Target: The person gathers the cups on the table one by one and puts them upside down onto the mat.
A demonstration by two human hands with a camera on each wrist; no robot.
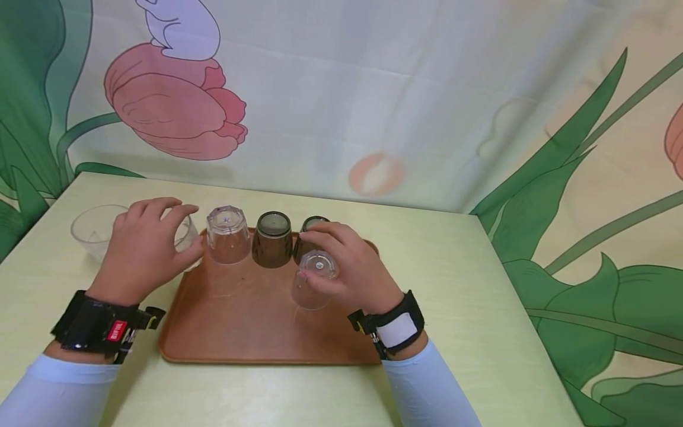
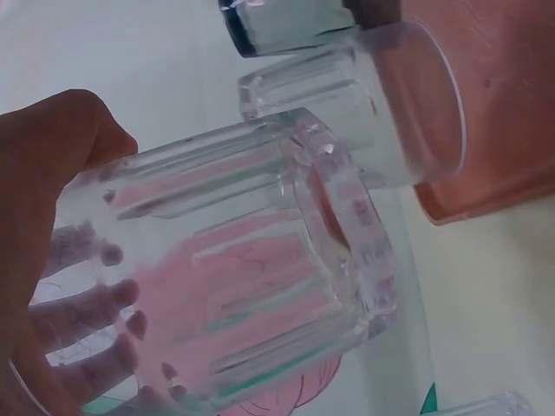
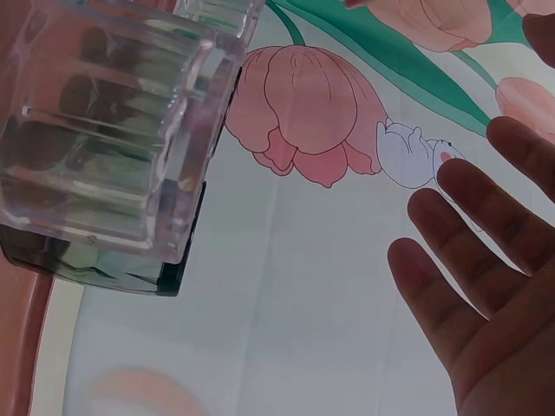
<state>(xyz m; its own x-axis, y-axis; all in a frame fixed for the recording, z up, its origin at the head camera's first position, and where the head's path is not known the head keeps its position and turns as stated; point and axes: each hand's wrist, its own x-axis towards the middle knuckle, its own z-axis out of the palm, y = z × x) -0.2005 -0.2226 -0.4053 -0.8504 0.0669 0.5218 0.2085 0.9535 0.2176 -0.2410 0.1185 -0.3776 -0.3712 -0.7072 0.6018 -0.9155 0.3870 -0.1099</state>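
Observation:
My left hand (image 1: 146, 252) grips a clear drinking glass (image 2: 234, 260) near its mouth, thumb on one side and fingers on the other. The thick base of this glass points down, beside the left edge of the brown tray (image 1: 229, 332). My right hand (image 1: 354, 270) is beside a clear glass (image 1: 310, 290) that stands upside down on the tray. In the right wrist view its fingers (image 3: 460, 286) are spread and apart from that glass. Along the tray's far side stand an upturned clear glass (image 1: 228, 237) and two upturned dark glasses, one (image 1: 272, 240) fully visible, the other (image 1: 305, 244) partly hidden.
A clear round vessel (image 1: 91, 237), like a bowl, sits on the pale table (image 1: 453, 296) at the left, partly behind my left hand. A printed curtain (image 1: 331, 118) hangs along the table's back edge.

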